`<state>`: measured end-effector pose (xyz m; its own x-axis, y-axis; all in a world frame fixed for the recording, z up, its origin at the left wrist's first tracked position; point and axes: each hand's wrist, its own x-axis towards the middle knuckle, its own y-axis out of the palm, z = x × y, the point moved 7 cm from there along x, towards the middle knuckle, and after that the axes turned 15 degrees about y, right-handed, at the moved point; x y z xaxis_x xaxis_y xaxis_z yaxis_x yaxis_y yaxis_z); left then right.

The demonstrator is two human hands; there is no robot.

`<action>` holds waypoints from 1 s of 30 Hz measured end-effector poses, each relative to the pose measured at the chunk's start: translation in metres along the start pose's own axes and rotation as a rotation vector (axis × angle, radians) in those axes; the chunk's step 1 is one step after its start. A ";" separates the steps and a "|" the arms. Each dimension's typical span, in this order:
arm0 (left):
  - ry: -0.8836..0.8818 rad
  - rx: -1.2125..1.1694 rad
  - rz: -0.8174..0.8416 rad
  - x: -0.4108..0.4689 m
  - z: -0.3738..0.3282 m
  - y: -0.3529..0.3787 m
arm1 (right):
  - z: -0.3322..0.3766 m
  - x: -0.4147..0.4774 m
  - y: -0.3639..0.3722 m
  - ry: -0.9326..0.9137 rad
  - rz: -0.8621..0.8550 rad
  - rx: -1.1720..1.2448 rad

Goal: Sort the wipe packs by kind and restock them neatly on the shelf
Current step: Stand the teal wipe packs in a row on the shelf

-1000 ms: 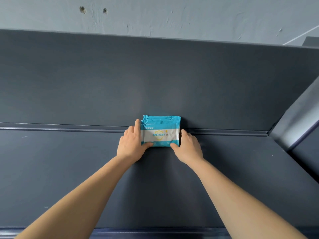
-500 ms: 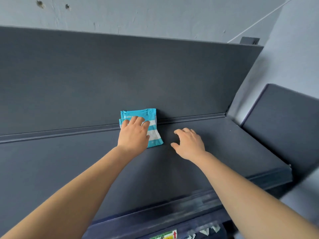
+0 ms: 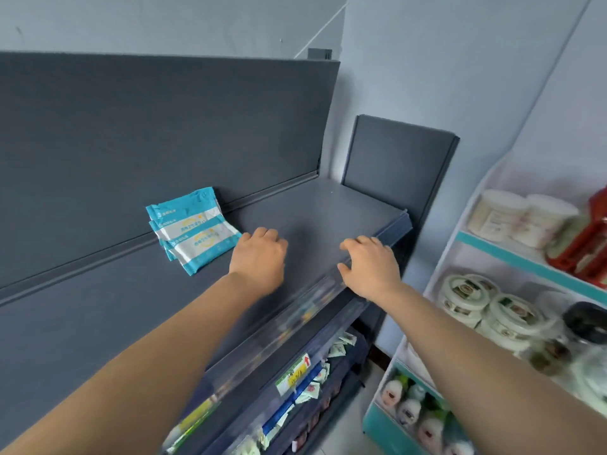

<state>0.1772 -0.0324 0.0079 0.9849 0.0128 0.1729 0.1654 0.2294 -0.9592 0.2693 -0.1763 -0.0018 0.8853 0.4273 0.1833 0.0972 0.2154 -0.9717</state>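
Several wipe packs [image 3: 193, 229] in teal and silver wrappers lie in a loose, fanned stack at left centre of the frame, on the dark grey top shelf [image 3: 315, 218], with their far edge against the back panel [image 3: 164, 133]. Nothing else sits on that shelf.

The left hand [image 3: 259, 254] is palm down just right of the stack, fingers loosely curled and holding nothing (whether its thumb touches the nearest pack's corner cannot be told). The right hand [image 3: 371, 267] is at centre frame over the shelf's front lip, fingers bent downward and likewise holding nothing.

Below the lip, at lower centre, a lower tier holds small pale sachets [image 3: 341, 346] behind a rail with a yellow-green price tag [image 3: 295, 369].

A white rack [image 3: 486, 247] fills the right edge of the frame:
- Its upper tier carries pale lidded tubs [image 3: 522, 215] and a red box [image 3: 588, 238].
- The middle tier carries white jars [image 3: 492, 307] with green-printed lids and one dark-lidded jar [image 3: 588, 320].
- The bottom tier carries small bottles [image 3: 414, 408], blurred
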 end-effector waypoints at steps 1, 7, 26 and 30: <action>0.034 -0.011 -0.003 0.002 -0.013 -0.002 | -0.014 -0.008 -0.004 0.034 -0.002 -0.007; 0.225 -0.021 -0.025 0.015 -0.104 -0.018 | -0.108 -0.071 -0.023 0.219 0.016 -0.030; 0.772 -0.162 0.028 -0.025 -0.479 -0.005 | -0.388 -0.371 -0.018 0.818 0.160 -0.082; 0.937 -0.195 0.060 -0.038 -0.555 0.005 | -0.436 -0.423 -0.004 0.960 0.216 -0.068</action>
<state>0.1696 -0.5723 -0.1277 0.6191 -0.7840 -0.0457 0.0357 0.0863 -0.9956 0.0927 -0.7405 -0.1400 0.8772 -0.4494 -0.1693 -0.1110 0.1532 -0.9819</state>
